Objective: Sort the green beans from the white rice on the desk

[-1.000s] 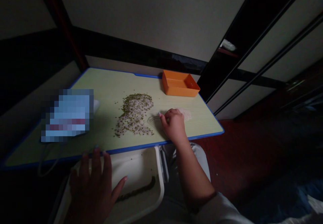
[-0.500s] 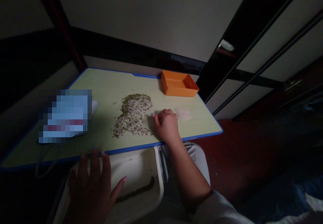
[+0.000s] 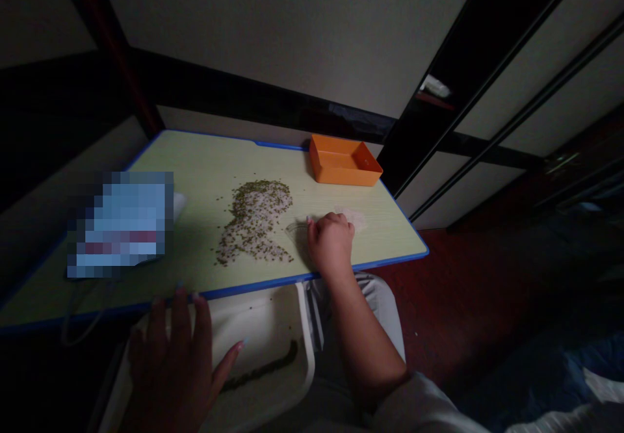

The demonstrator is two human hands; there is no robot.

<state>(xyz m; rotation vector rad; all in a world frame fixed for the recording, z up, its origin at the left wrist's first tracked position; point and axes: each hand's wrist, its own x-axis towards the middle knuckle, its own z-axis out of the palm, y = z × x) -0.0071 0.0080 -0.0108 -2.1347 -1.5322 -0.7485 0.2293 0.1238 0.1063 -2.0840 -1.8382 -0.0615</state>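
Note:
On the pale green table lies a loose pile of mixed green beans and white grains point(image 3: 256, 215). My right hand point(image 3: 332, 243) is closed, just right of that pile. From its fingers a thin, wire-like tool point(image 3: 296, 226), perhaps tweezers, points left; its exact kind is too faint to make out. Partly behind the hand is a small patch of white grains point(image 3: 355, 217). My left hand point(image 3: 173, 355) has its fingers spread over the white tub point(image 3: 306, 348) below the table edge. A dark strip of small green bits point(image 3: 266, 371) lies inside the tub.
An orange open box point(image 3: 347, 171) stands at the table's back right corner. A blurred-out light-blue item point(image 3: 129, 215) with a cord point(image 3: 80, 335) is on the left. The table point(image 3: 205, 153) has a raised blue edge, with a wall behind it.
My right hand has moved slightly right, with the thin tool, away from the mixed pile toward the white grain patch. My left hand stays nearly where it was.

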